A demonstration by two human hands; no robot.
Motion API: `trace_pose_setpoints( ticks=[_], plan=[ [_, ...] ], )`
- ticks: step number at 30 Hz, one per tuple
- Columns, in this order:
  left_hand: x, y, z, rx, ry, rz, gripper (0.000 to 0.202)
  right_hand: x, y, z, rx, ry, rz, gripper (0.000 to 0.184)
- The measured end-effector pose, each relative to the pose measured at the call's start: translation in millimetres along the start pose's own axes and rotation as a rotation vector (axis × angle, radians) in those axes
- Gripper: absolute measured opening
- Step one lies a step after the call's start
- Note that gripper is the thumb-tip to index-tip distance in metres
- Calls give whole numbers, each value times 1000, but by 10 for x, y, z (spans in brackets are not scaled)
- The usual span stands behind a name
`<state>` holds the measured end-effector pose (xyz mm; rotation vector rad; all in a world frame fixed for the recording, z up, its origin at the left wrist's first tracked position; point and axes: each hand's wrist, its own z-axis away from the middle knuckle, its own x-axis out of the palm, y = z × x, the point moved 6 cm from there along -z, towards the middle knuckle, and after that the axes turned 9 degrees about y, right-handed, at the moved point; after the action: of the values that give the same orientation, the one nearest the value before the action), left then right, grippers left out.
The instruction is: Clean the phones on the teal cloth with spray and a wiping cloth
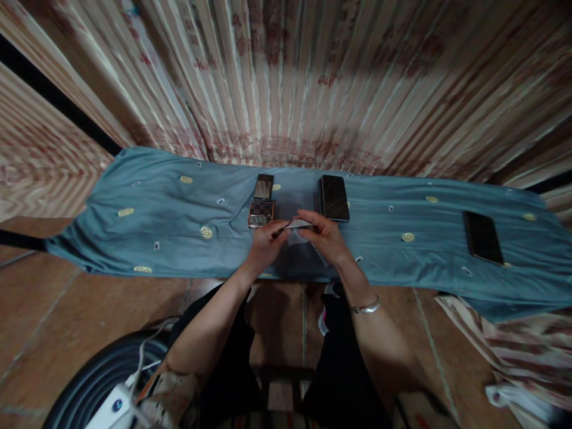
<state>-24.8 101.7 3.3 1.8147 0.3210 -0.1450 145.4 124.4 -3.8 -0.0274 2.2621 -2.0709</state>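
My left hand (267, 241) and my right hand (325, 236) meet over the middle of a blue cloth-covered table (179, 220). Both pinch a thin, flat, light-coloured sheet (298, 224) between their fingertips; I cannot tell exactly what it is. Just beyond my left hand lies a small checkered phone (261, 213), with a narrow dark phone (263, 186) behind it. A black phone (334, 198) lies just beyond my right hand. My right wrist wears a silver bangle (366, 307).
Another black phone (483, 237) lies far right on the cloth. A patterned curtain (290, 77) hangs behind the table. A dark round object with white cables (111, 381) sits on the tiled floor at lower left. Folded fabric (522, 351) lies at lower right.
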Motion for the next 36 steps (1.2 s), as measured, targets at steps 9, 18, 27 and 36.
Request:
trace_pose_setpoints(
  ticks=[9, 18, 27, 36],
  plan=[
    [-203, 9, -94, -119, -47, -24, 22, -340, -11, -51, -24, 124, 159, 31],
    [-50, 67, 13, -20, -180, 95, 57, -423, -32, -101, -17, 262, 213, 21],
    [11, 75, 51, 146, -205, -162, 46, -345, -212, -15, -151, 282, 412, 21],
    [-76, -95, -59, -122, 64, 60, 29, 214, -418, 389, -538, -2, 687, 30]
  ],
)
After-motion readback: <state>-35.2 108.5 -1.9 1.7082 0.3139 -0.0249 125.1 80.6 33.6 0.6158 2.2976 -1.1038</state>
